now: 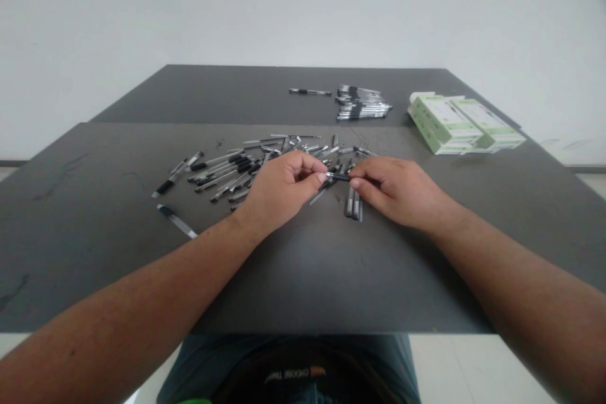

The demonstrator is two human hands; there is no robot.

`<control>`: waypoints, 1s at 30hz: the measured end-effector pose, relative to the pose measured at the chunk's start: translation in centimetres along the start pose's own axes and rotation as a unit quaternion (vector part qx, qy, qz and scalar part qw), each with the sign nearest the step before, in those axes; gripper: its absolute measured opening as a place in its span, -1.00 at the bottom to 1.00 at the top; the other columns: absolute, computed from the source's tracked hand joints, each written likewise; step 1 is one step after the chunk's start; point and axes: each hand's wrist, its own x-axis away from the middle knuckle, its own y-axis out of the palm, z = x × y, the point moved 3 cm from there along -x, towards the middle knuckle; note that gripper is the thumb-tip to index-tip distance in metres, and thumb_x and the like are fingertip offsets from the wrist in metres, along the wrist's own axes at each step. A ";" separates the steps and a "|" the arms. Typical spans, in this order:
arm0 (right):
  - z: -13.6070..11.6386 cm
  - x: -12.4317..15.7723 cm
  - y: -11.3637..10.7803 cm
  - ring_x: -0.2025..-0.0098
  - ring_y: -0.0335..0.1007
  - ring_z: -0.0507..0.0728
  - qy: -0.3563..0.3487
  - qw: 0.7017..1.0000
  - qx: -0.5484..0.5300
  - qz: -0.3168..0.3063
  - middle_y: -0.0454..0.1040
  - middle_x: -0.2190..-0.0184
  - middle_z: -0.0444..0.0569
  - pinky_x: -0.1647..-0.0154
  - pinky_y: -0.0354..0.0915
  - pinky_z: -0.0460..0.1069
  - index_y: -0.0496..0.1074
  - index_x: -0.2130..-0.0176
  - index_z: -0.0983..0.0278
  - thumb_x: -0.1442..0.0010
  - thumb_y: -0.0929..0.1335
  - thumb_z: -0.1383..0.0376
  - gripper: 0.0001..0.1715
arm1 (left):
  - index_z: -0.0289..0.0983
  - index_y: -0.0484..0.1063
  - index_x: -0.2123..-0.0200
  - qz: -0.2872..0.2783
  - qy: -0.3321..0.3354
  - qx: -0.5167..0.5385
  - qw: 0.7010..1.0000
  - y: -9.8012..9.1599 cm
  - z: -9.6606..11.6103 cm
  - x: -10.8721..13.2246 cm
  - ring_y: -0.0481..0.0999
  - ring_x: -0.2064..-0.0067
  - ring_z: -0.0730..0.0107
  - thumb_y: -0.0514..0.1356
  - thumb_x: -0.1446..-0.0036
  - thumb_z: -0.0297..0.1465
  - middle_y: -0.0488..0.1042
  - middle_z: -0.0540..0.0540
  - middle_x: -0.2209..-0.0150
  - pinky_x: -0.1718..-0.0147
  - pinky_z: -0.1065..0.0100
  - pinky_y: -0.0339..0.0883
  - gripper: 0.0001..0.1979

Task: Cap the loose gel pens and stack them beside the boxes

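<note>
Black along its middle, a slim pen (339, 177) was held above the table (307, 284), nearly level, between the person's two hands. The left hand (280, 192) pinched one end between thumb and forefinger; the right hand (400, 190) gripped the other the same way, thumb towards the person. Both hands were thus closed on the one pen, their fingertips near each other but apart.

Behind and to the left of the left hand spread a loose heap (220, 180) of clear and black pens, partly hidden by that hand. A few tubes (349, 205) lay just below the right fingertips, pointing towards the person. Apart from the heap, a stray pen (176, 221) slanted near the left forearm (156, 293).

On the table's far section, a neat stack (362, 112) of pens lay with a single pen (310, 92) to its left. Farther right, two green and white boxes (428, 129) sat side by side.
</note>
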 end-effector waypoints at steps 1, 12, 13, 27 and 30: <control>0.0 0.0 0.0 0.24 0.62 0.22 -0.001 1.000 0.002 0.000 0.72 0.26 0.00 0.18 0.35 0.04 0.63 0.11 0.18 -0.52 0.38 0.23 -0.80 | -0.20 0.68 0.16 0.003 0.004 -0.003 1.000 0.0 0.0 0.0 0.68 0.28 0.31 0.39 -0.28 -0.29 0.74 -0.03 0.30 0.23 0.29 0.45 -0.87; -0.8 0.2 -0.5 0.36 0.56 0.12 -0.027 0.999 -0.004 0.047 0.67 0.35 -0.09 0.28 0.30 0.00 0.62 0.16 0.21 -0.44 0.42 0.29 -0.88 | -0.22 0.68 0.14 -0.014 0.010 0.013 1.000 0.0 0.3 0.3 0.65 0.32 0.33 0.39 -0.30 -0.22 0.73 -0.02 0.34 0.30 0.32 0.42 -0.80; -0.9 0.2 -0.6 0.36 0.56 0.12 -0.026 0.998 -0.006 0.051 0.67 0.35 -0.09 0.28 0.31 0.00 0.62 0.16 0.21 -0.44 0.43 0.29 -0.88 | -0.22 0.68 0.14 -0.021 0.003 0.010 1.000 0.0 0.3 0.2 0.64 0.35 0.34 0.38 -0.31 -0.20 0.71 -0.01 0.37 0.32 0.32 0.41 -0.79; -1.2 0.3 -0.9 0.39 0.49 0.10 -0.034 0.998 0.013 0.049 0.62 0.38 -0.12 0.31 0.28 0.00 0.58 0.18 0.19 -0.39 0.45 0.30 -0.96 | -0.20 0.67 0.17 -0.038 0.026 -0.012 0.999 0.2 0.2 0.6 0.67 0.27 0.30 0.36 -0.34 -0.17 0.73 -0.02 0.31 0.27 0.31 0.43 -0.78; -1.1 0.3 -0.9 0.36 0.50 0.12 -0.035 0.998 0.018 0.042 0.64 0.35 -0.10 0.28 0.29 0.01 0.58 0.17 0.19 -0.41 0.45 0.29 -0.95 | -0.20 0.68 0.18 -0.038 0.047 -0.047 0.997 -0.1 0.7 0.6 0.67 0.26 0.30 0.29 -0.42 -0.14 0.74 -0.02 0.30 0.23 0.30 0.43 -0.73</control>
